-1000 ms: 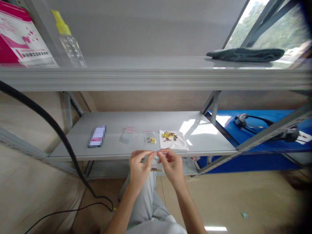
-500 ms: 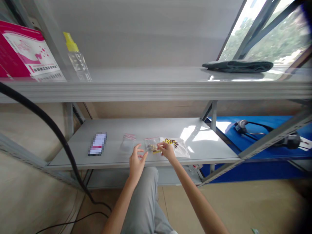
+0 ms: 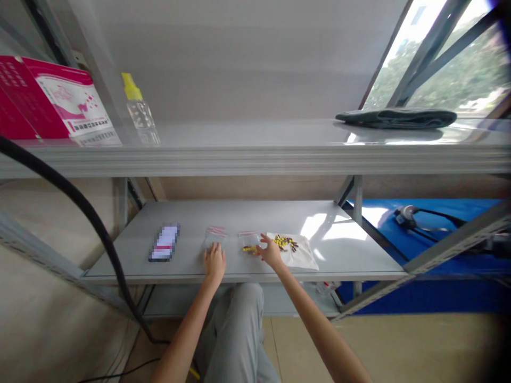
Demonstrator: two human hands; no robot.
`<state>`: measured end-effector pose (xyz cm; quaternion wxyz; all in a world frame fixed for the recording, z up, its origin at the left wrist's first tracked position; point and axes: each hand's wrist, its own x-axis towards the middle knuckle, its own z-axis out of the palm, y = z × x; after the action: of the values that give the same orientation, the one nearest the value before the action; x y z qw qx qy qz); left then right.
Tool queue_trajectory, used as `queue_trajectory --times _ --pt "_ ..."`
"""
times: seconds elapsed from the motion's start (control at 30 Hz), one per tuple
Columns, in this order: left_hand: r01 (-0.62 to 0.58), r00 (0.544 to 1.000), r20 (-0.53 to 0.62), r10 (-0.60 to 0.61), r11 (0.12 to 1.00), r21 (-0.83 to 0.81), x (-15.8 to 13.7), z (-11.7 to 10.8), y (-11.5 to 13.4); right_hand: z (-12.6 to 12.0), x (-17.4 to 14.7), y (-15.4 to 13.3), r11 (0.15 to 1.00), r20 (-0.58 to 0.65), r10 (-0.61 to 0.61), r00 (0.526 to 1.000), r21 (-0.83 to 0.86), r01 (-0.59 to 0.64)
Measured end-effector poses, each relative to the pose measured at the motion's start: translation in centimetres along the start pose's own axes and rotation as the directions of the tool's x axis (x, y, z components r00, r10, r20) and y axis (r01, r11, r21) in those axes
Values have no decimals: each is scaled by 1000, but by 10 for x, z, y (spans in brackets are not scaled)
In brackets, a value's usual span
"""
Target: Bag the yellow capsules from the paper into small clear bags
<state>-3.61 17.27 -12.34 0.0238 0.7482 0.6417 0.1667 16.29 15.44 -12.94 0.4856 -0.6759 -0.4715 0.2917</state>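
My left hand [image 3: 215,262] lies on a clear zip-lock bag [image 3: 216,232] with red stripes at its top, fingers stretched out over its lower part. To the right is a second zip-lock bag [image 3: 248,239], with several yellow and dark capsules [image 3: 249,249] in its lower part. Over that bag's right edge hovers or rests my right hand [image 3: 272,251], its fingers apart; whether they touch the bag I cannot tell. More yellow and dark capsules [image 3: 284,243] lie loose on a white sheet [image 3: 305,255] just right of this hand.
A phone [image 3: 164,242] with a blurred screen lies on the left of the grey shelf [image 3: 131,252]. The upper shelf [image 3: 247,159] carries a pink box [image 3: 59,101], a yellow-capped clear bottle [image 3: 139,114] and a dark folded cloth [image 3: 395,118]. A black cable [image 3: 85,213] curves down at left.
My left hand has moved left and down onto the zip-lock bag. My right hand has drawn slightly away from the capsule bag, which now lies flatter. The view has shifted slightly.
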Motion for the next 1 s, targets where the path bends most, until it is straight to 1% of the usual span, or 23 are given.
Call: queue_trajectory --times 0.1,0.23,0.33,0.47,0.63,0.8,0.9,1.0 --pt "2 1000 1 -2 1000 28 -1 -2 0 -8 -2 -1 994 -28 -85 996 -76 83" --pt "21 1000 -25 -19 998 55 1 -4 0 -16 -8 -6 977 -15 -176 984 -128 173" --pt "9 1000 -21 -8 999 46 2 -4 -2 -20 -13 -8 968 -4 -210 978 -142 208" --pt "-14 999 -37 14 1000 7 0 -5 -4 -22 -19 -11 963 7 -224 974 -149 223" --pt "24 990 -137 -32 998 -60 -2 -8 -5 -22 -26 -17 960 43 -236 971 -146 240" --pt "33 965 -251 -75 986 -164 -3 -15 -2 -24 -32 -27 958 71 -252 965 -123 259" --pt "-1 944 -322 -80 970 -243 -7 -23 4 -26 -36 -33 957 68 -270 961 -94 275" --pt "-91 928 -371 -40 940 -328 -14 -35 16 -29 -41 -43 954 55 -290 955 -63 293"
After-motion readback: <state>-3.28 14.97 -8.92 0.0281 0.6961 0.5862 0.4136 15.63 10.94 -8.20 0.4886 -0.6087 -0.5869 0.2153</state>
